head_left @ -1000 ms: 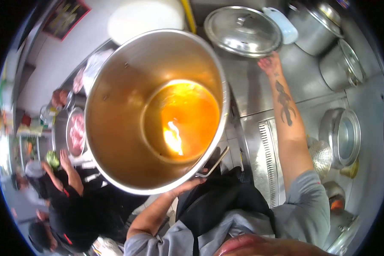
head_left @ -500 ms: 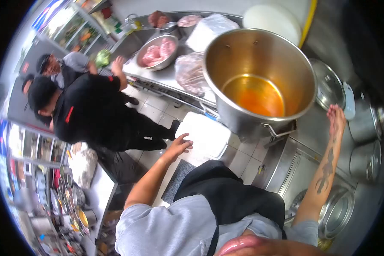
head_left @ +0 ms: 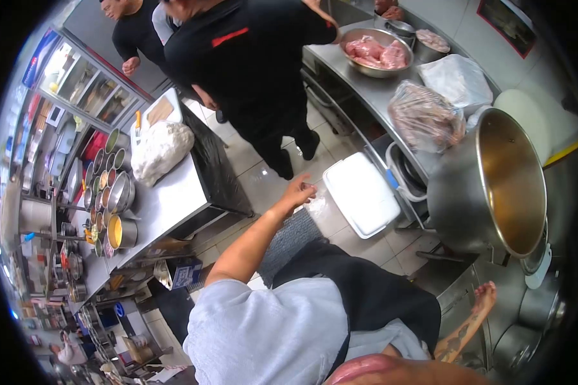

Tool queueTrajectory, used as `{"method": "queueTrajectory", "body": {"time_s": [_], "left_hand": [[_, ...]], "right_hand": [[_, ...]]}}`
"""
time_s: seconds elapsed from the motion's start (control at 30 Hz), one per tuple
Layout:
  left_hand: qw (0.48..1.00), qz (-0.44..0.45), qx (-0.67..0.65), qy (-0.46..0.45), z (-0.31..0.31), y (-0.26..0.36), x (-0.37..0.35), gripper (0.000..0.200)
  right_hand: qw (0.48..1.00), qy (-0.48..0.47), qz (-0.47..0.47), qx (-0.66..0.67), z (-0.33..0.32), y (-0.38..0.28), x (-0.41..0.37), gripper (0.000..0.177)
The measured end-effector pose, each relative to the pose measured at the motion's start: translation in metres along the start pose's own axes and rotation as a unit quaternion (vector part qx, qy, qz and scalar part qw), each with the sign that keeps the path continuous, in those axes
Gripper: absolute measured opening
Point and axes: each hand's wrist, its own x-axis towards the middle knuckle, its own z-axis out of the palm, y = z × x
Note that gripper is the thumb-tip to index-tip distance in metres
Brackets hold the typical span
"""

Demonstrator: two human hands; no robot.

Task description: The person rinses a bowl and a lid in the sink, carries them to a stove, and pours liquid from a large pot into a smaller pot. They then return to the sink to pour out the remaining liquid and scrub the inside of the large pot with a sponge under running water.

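Note:
My left hand (head_left: pixel 300 192) is held out over the floor with its fingers loosely apart and nothing in them, just left of a white lidded tub (head_left: pixel 361 194). On the right, my right hand (head_left: pixel 485 296) hangs in the air below a big steel pot (head_left: pixel 459 186), its fingers loosely spread and empty. Orange-brown liquid shows inside the pot. Neither hand touches the pot or the tub.
Co-workers in black stand at the top; the nearest one (head_left: pixel 250 70) is beside the counter with a bowl of raw meat (head_left: pixel 376 52) and bagged food (head_left: pixel 427 117). At left, a steel table (head_left: pixel 173 199) holds a wrapped white bundle (head_left: pixel 162 151) and several small pots.
The view has swung left, so the pot now appears farther right and the left table shows more. My right hand appears lower, farther below the pot; my left hand's fingers are slightly more curled.

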Motion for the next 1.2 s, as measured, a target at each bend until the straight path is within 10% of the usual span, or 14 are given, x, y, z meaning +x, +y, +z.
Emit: {"method": "queueTrajectory", "body": {"time_s": [0.07, 0.13, 0.3, 0.33, 0.4, 0.63, 0.73, 0.93, 1.07, 1.13, 1.17, 1.2], "left_hand": [[0.999, 0.018, -0.023, 0.031, -0.033, -0.009, -0.008, 0.062], [0.999, 0.014, 0.017, 0.028, -0.05, 0.003, -0.016, 0.056], [0.996, 0.029, 0.074, -0.027, -0.053, -0.026, 0.04, 0.051], [0.992, 0.064, 0.086, -0.07, -0.042, -0.028, 0.052, 0.051], [0.955, 0.192, 0.18, -0.135, -0.003, -0.023, 0.073, 0.052], [0.787, 0.492, 0.214, -0.305, 0.263, 0.13, -0.098, 0.052], [0.668, 0.633, 0.098, -0.378, 0.345, 0.169, -0.182, 0.055], [0.533, 0.76, 0.175, -0.327, 0.429, 0.145, -0.236, 0.06], [0.605, 0.727, 0.189, -0.264, 0.426, 0.151, -0.161, 0.058], [0.641, 0.701, 0.216, -0.226, 0.394, 0.155, -0.125, 0.058], [0.671, 0.67, 0.225, -0.226, 0.379, 0.148, -0.1, 0.059], [0.697, 0.626, 0.265, -0.229, 0.357, 0.142, -0.084, 0.059]], "right_hand": [[0.989, -0.078, 0.067, -0.108, -0.001, 0.057, 0.016, 0.016], [0.826, -0.231, -0.087, -0.506, 0.039, 0.062, -0.006, 0.028], [0.813, -0.194, 0.073, -0.545, 0.087, 0.024, -0.052, 0.033], [0.878, -0.123, -0.143, -0.44, 0.061, 0.032, -0.072, 0.029], [0.735, -0.143, -0.002, -0.663, 0.084, -0.001, -0.053, 0.018], [0.69, -0.128, 0.029, -0.712, 0.114, -0.022, -0.064, 0.035], [0.881, -0.003, 0.038, -0.472, 0.123, -0.03, -0.112, 0.036], [0.856, -0.068, 0.005, -0.512, 0.105, -0.019, -0.154, 0.027], [0.797, -0.132, -0.026, -0.589, 0.089, -0.014, -0.103, 0.029], [0.874, -0.127, -0.159, -0.441, 0.059, -0.003, -0.084, 0.027], [0.928, -0.044, 0.062, -0.364, 0.056, -0.023, -0.079, 0.025], [0.987, 0.031, -0.017, -0.156, 0.035, -0.016, -0.076, 0.024]]}}
